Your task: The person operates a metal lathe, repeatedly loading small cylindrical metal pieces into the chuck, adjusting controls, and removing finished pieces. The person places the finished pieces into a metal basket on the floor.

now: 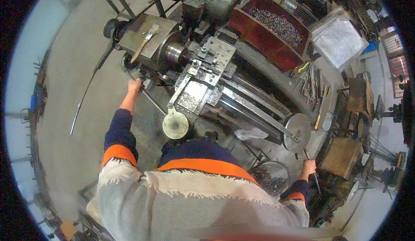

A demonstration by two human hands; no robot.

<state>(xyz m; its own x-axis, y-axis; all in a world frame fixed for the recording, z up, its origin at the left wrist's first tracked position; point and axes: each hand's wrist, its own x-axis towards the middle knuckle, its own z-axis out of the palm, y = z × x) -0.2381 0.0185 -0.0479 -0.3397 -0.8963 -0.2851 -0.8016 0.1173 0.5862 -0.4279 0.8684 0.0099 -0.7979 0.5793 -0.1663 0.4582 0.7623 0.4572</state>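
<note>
My left hand (135,85) is closed on a lever at the front of a small lathe's headstock (149,31). Far to the right, my right hand (308,167) grips a metal rod handle (317,182) beside the round steel disc (297,130). A long flat bar (259,111) links that disc with the tool carriage (218,53). At the carriage's near side sits a pale round plate (175,125). The shiny cylindrical chuck (175,53) faces the carriage. Whatever it clamps is too small to make out.
A brush (145,43) lies on the headstock. Behind the bed stand a motor (209,3) and a red bin (268,33) of small metal parts. Hand tools (313,85) lie at the right, near a plastic-covered box (339,38). A round basket (272,176) is close to my body.
</note>
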